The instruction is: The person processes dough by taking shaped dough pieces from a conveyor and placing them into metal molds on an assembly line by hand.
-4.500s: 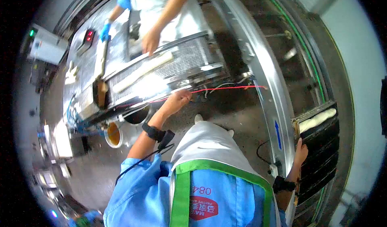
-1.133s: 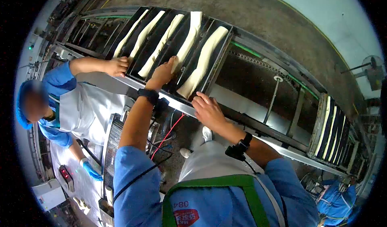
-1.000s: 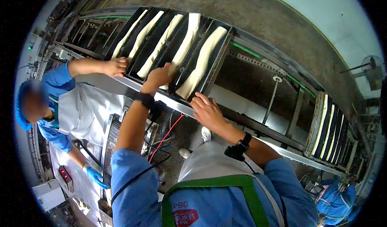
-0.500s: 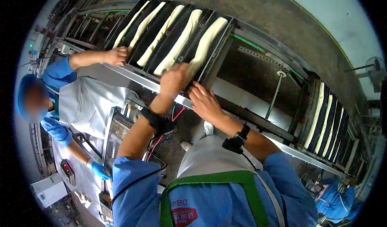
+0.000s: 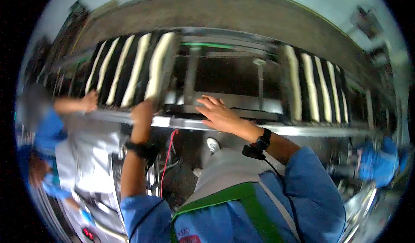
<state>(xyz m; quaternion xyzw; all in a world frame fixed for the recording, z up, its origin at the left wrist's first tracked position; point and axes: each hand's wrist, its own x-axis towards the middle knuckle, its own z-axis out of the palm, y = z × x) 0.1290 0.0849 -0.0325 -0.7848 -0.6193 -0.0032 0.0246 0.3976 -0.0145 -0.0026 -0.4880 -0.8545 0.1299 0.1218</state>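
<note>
My left hand [image 5: 142,113] is closed, knuckles up, at the near end of the rightmost long pale dough strip [image 5: 159,66] in the left black tray [image 5: 145,72]. Blur and the hand itself hide what its fingers hold, if anything. My right hand [image 5: 219,114] is open with fingers spread, above the conveyor's near rail and to the right of that tray. Nothing is in it. Several more dough strips lie side by side in the tray's grooves.
Another black tray of dough strips [image 5: 309,87] sits farther right on the conveyor frame [image 5: 242,125]. At the left, a co-worker's hand [image 5: 90,101] is at the left tray's near edge. A red cable [image 5: 165,161] hangs below the rail. Another person [image 5: 379,163] is at the far right.
My view has turned right. My right hand has come away from the tray's corner and spread its fingers. My left hand stays by the end of the rightmost strip.
</note>
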